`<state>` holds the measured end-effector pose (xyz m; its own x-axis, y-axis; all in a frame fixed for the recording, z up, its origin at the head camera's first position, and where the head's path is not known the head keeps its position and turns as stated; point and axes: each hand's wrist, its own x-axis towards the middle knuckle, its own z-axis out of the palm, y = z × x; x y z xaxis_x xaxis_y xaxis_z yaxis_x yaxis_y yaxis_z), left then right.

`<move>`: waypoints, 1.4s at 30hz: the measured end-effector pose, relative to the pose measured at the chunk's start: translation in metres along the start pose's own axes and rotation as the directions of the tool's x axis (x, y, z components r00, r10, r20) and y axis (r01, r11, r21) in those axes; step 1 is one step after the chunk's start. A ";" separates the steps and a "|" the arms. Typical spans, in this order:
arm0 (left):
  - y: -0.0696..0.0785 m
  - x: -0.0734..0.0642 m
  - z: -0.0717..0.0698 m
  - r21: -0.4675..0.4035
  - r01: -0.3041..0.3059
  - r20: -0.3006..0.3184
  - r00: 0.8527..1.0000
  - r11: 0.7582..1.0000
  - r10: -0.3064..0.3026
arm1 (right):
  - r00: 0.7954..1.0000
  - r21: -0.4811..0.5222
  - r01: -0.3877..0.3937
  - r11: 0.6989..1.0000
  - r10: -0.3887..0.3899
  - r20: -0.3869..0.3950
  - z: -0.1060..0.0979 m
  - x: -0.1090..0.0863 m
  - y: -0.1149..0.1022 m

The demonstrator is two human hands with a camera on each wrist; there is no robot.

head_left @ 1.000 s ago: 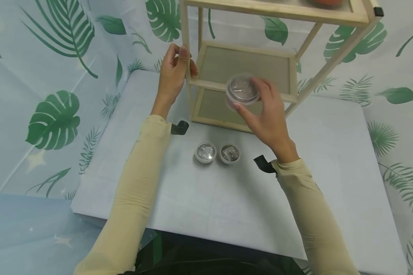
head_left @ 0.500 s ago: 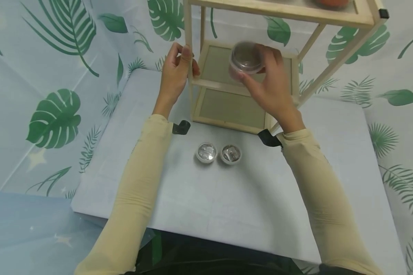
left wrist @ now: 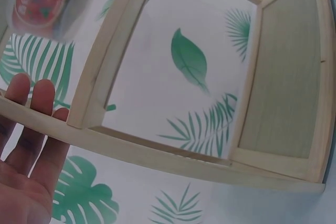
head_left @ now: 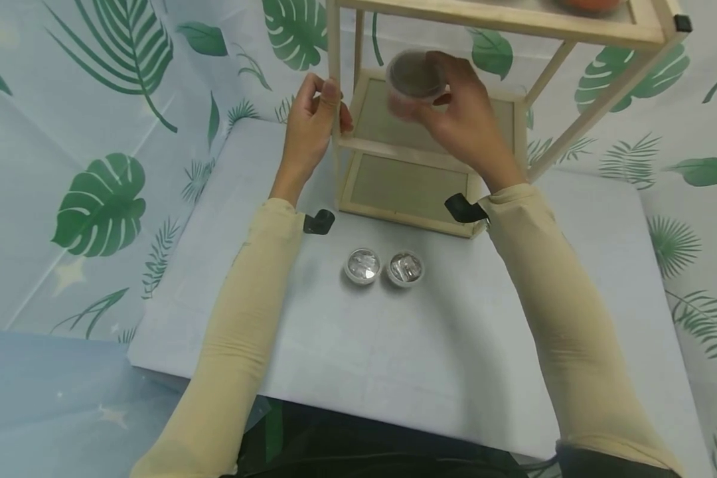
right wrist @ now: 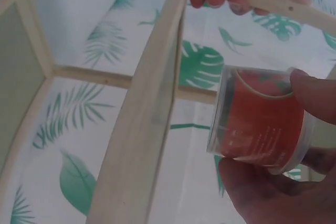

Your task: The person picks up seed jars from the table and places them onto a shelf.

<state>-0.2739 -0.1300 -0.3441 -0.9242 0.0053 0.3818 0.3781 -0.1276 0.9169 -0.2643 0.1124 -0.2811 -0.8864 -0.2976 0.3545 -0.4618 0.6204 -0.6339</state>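
My left hand grips the left front post of a light wooden rack; its fingers wrap round the wood in the left wrist view. In my right hand is a small clear plastic jar with a red printed label, pinched between thumb and fingers. That jar is tilted and overlaps the grey-green middle shelf in the head view. The right wrist view shows the labelled jar beside the front rail of the shelf.
Two small round clear-lidded tubs with silvery contents, a left tub and a right tub, stand on the white table before the rack. Something orange sits on the top shelf. A lower shelf lies beneath. Leaf-printed cloth hangs behind.
My right hand has carried the jar up and forward, from in front of the middle shelf's front rail to over that shelf. My left hand keeps its grip on the post.
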 end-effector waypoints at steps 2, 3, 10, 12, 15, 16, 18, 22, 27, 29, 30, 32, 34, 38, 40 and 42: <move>0.000 0.000 0.000 -0.001 0.001 0.001 1.000 1.000 -0.001 | 0.999 0.011 -0.027 1.000 0.027 0.036 0.002 0.004 0.001; 0.001 0.000 0.000 -0.003 0.005 0.001 1.000 1.000 -0.005 | 0.998 0.010 -0.032 0.999 0.031 0.053 0.003 0.005 0.002; 0.001 0.000 0.000 0.013 0.018 -0.001 1.000 1.000 -0.018 | 0.973 0.022 -0.094 0.995 0.087 0.212 0.012 0.020 0.007; 0.001 0.000 -0.001 0.012 0.018 -0.001 1.000 1.000 -0.018 | 0.963 0.017 -0.111 0.994 0.103 0.248 0.014 0.024 0.008; 0.001 0.000 0.000 0.011 0.021 0.001 1.000 1.000 -0.021 | 0.949 0.032 -0.130 0.991 0.115 0.293 0.017 0.029 0.009; 0.001 0.000 0.000 0.012 0.021 0.002 1.000 1.000 -0.021 | 0.945 0.038 -0.131 0.991 0.113 0.307 0.017 0.030 0.010; 0.001 0.001 0.000 0.016 0.021 0.003 1.000 1.000 -0.021 | 0.937 0.055 -0.130 0.990 0.104 0.333 0.018 0.032 0.011; 0.002 0.001 0.000 0.018 0.021 0.002 1.000 1.000 -0.021 | 0.929 0.096 -0.117 0.988 0.075 0.363 0.021 0.034 0.013; 0.002 0.001 0.000 0.027 0.026 0.000 1.000 0.999 -0.026 | 0.922 0.131 -0.129 0.983 0.070 0.380 0.024 0.036 0.017; 0.002 0.001 0.000 0.032 0.028 -0.001 1.000 0.999 -0.028 | 0.921 0.130 -0.128 0.983 0.070 0.382 0.024 0.036 0.019; 0.002 0.001 0.000 0.034 0.029 -0.002 1.000 0.999 -0.029 | 0.922 0.131 -0.124 0.984 0.065 0.383 0.025 0.036 0.019; 0.002 0.001 0.000 0.034 0.031 -0.005 1.000 0.999 -0.031 | 0.923 0.141 -0.122 0.983 0.060 0.380 0.026 0.036 0.020; 0.002 0.001 0.000 0.033 0.033 -0.007 0.999 0.999 -0.033 | 0.924 0.160 -0.131 0.978 0.062 0.377 0.027 0.035 0.020; 0.002 0.001 0.000 0.025 0.030 -0.004 1.000 0.999 -0.030 | 0.928 0.205 -0.164 0.965 0.080 0.365 0.029 0.033 0.020; 0.003 0.001 0.000 0.023 0.031 -0.002 1.000 0.999 -0.031 | 0.933 0.214 -0.162 0.963 0.079 0.352 0.029 0.032 0.020; 0.003 0.001 0.000 0.023 0.030 -0.002 1.000 0.999 -0.030 | 0.939 0.215 -0.148 0.965 0.069 0.336 0.027 0.030 0.020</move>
<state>-0.2735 -0.1306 -0.3414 -0.9351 0.0071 0.3542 0.3516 -0.1044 0.9303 -0.3012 0.0965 -0.3020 -0.8751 -0.4804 0.0582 -0.3214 0.4870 -0.8121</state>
